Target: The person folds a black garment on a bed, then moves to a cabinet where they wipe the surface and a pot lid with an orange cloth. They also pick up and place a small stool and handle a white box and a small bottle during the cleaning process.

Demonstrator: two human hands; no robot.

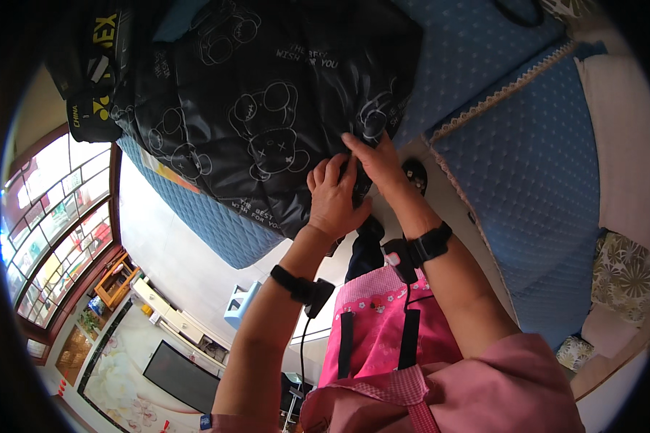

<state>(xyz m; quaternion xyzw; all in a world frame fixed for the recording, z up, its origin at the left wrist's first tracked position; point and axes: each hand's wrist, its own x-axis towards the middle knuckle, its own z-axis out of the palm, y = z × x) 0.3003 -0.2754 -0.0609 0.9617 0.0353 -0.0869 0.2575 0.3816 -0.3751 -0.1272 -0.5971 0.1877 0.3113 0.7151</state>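
Observation:
A shiny black padded cloth item [206, 97], printed with white cartoon bear outlines and lettering, spreads across the upper middle. It could be a garment or a cover; its full shape is hidden. At its near edge, my left hand [333, 197] has its fingers curled over the fabric. Right beside it, my right hand [379, 162] grips the same edge, thumb on top and the other fingers mostly hidden. Both hands nearly touch. The cloth lies over a blue quilted seat cover [233, 238], with part of it hanging over the front edge.
A black Yonex bag [95, 116] stands at the upper left. Blue quilted sofa covers [525, 178] run along the right, with patterned cushions [625, 276]. A light-blue plastic stool [242, 304] is on the pale floor. Cabled devices [314, 295] are strapped to both wrists.

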